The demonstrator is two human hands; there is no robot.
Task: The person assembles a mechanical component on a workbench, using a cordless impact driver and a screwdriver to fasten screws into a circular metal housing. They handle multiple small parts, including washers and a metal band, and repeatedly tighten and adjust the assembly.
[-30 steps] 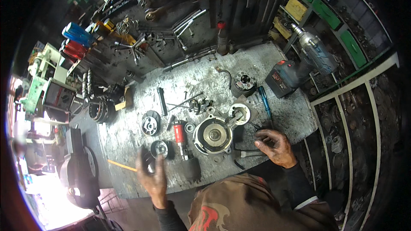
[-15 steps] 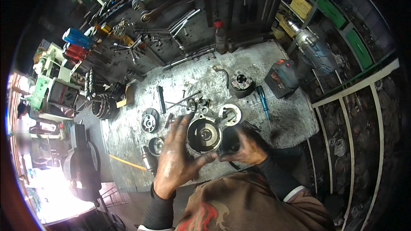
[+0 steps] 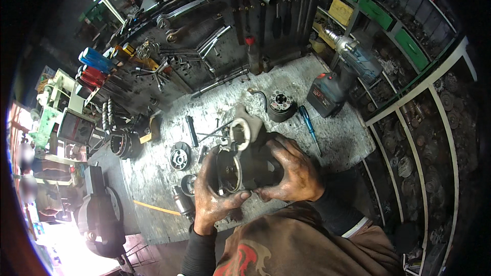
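Over the near part of the workbench, both my hands hold a dark cast-metal motor housing (image 3: 255,166). It has a pale ring-shaped nose at its far end and an open round mouth facing left. My left hand (image 3: 210,202) is closed around the left side, by the mouth. My right hand (image 3: 297,176) wraps the dark body on the right, thumb on the near side. Left of the housing lie a small wheel-like metal part (image 3: 180,157) and a cylindrical metal piece (image 3: 182,202). Bolts and small parts behind the housing are partly hidden by it.
On the bench (image 3: 174,107) stand a round part with a ring of holes (image 3: 281,103), a blue screwdriver (image 3: 309,123) and a cordless power tool (image 3: 353,56). A capped bottle (image 3: 252,56) is at the back. A dark vise-like machine (image 3: 102,207) stands left.
The housing has been lifted and tilted, its mouth turning from facing up to facing left. My right hand has closed around its body. The view has shifted slightly.
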